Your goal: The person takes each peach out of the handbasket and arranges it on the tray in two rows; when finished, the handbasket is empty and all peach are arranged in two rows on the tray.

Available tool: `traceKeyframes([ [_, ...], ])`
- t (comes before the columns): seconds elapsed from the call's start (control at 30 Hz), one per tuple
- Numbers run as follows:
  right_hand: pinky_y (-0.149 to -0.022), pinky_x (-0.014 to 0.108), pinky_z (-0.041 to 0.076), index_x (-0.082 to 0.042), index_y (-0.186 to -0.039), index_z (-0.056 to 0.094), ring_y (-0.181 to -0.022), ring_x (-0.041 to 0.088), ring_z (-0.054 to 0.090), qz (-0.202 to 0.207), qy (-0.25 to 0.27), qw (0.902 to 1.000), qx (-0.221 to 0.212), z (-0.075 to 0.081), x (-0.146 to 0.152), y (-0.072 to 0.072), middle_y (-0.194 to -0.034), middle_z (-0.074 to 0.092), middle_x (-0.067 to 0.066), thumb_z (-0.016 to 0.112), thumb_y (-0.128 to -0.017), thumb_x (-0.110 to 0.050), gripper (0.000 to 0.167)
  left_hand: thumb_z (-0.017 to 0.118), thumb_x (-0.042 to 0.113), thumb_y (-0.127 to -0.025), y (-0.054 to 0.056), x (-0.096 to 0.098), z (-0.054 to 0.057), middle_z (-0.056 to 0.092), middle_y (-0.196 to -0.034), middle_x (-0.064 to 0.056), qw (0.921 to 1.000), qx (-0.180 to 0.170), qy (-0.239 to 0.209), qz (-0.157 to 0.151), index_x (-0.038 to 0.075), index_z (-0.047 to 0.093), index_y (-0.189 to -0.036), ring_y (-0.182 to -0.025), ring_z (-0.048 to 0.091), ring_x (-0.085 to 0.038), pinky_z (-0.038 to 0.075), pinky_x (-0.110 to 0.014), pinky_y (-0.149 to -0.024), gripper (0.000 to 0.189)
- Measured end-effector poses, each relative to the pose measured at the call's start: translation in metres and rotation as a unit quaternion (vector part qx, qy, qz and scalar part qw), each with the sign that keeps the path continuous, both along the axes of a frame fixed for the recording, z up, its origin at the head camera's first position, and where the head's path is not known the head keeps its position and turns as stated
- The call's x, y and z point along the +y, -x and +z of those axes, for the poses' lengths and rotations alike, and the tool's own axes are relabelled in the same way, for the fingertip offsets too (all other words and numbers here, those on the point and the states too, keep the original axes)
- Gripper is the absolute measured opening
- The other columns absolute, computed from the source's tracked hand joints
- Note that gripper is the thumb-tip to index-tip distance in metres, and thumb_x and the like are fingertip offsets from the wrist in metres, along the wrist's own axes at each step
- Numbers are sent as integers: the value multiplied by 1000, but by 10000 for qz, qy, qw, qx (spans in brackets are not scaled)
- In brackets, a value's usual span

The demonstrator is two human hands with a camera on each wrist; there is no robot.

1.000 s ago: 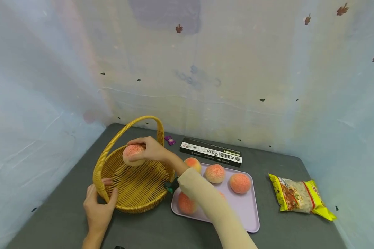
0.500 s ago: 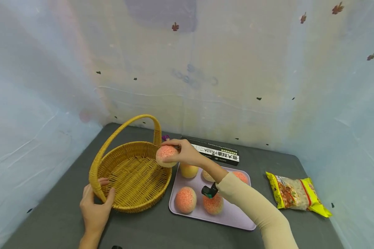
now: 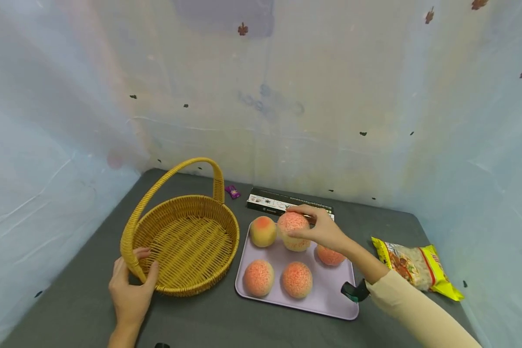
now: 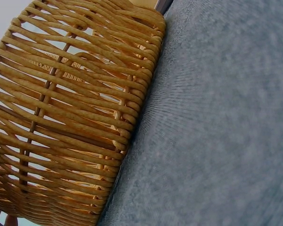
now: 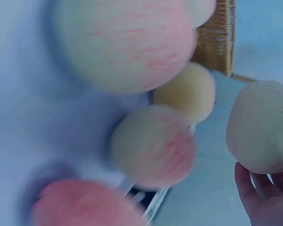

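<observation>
My right hand (image 3: 319,227) holds a pink-and-cream peach (image 3: 292,221) by its sides, above another peach (image 3: 297,244) on the lilac tray (image 3: 326,299). In the right wrist view the held peach (image 5: 262,127) hangs apart from those below. Around it on the tray are a yellow-orange peach (image 3: 263,231), a peach (image 3: 329,255) partly behind my wrist, and two peaches at the front, left (image 3: 258,278) and right (image 3: 297,279). My left hand (image 3: 131,290) grips the rim of the yellow wicker basket (image 3: 230,263) at the handle's near base. Nothing lies inside the basket.
Behind the tray lies a black pasta box (image 3: 265,200), partly hidden by my right hand. A small purple wrapped sweet (image 3: 232,192) is beside the basket. The yellow food packet (image 3: 413,266) lies at the right. Plastic sheeting (image 3: 261,121) hangs behind the grey table (image 3: 200,319).
My right hand has carried the peach out from over the basket, rightward, to above the tray. My left hand stays on the basket rim.
</observation>
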State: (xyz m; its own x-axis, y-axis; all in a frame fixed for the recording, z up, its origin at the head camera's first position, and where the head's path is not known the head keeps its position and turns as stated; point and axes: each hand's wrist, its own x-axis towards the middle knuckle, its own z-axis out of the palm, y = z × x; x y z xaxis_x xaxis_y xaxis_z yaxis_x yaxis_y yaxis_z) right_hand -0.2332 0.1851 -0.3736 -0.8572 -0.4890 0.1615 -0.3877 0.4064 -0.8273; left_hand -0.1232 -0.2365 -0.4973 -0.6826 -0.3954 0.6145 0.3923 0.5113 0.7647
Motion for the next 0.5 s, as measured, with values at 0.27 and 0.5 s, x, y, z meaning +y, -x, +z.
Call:
traceKeyframes([
  [0.27,-87,32,53,-10,-132,64,-109,21,63,-431,11,9991,12,-16,55,-36,-134,60,14,82,-82,-12,54,76,-12,-77,0,1,1,66,-114,-21,9999,-107,-80,56,-8,69,-107,-115,50,-11,34,-23,-99,31],
  [0.5,-90,27,50,-5,-133,63,-114,8,58,-718,-65,9970,278,-36,83,-68,-132,61,14,82,-81,-10,55,76,-13,-76,3,1,-1,68,-111,-20,9997,-80,-20,210,-8,70,-105,-111,51,-7,35,-21,-94,31],
])
